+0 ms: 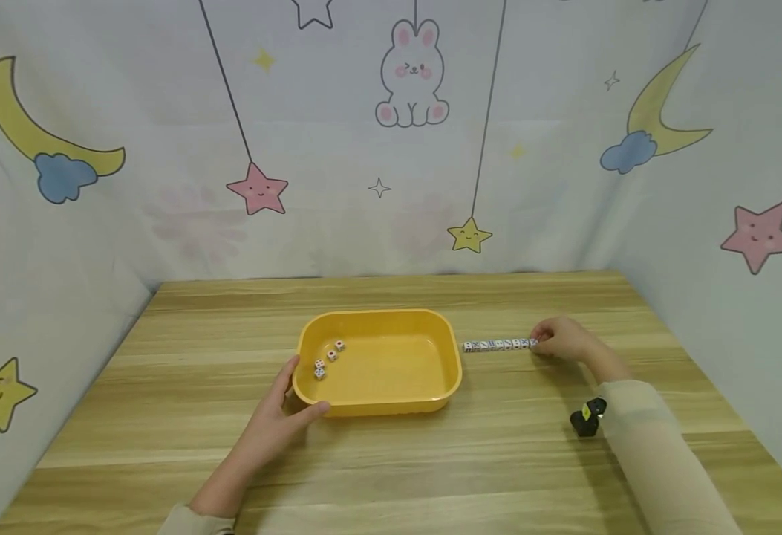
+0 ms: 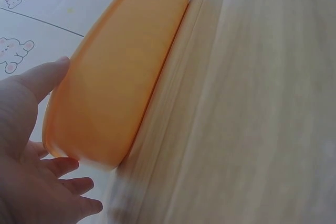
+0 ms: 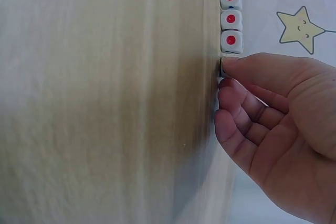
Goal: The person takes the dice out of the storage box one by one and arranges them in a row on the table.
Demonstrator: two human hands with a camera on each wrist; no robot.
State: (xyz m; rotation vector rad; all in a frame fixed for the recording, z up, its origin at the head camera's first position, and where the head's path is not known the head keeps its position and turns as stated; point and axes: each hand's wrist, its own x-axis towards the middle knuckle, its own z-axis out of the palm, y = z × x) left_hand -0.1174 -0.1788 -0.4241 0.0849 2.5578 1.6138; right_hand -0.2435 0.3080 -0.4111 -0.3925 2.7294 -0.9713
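Note:
A yellow plastic tub (image 1: pixel 377 407) stands on the wooden table, with several white dice (image 1: pixel 331 356) on its floor near the left wall. My left hand (image 1: pixel 273 423) holds the tub's near left corner, its thumb along the front rim and its fingers around the left side. To the tub's right runs a straight row of white dice (image 1: pixel 497 345), face against face. At the row's right end my right hand (image 1: pixel 563 339) pinches a die (image 3: pixel 223 66). In the right wrist view the thumb covers most of it, and the neighbouring dice (image 3: pixel 231 41) show red single dots.
A small black figure (image 1: pixel 586 420) with a yellow patch stands on the table (image 1: pixel 464 475), close beside the right sleeve. Behind the table's far edge hangs a white curtain (image 1: pixel 337 245) printed with stars, moons and a rabbit.

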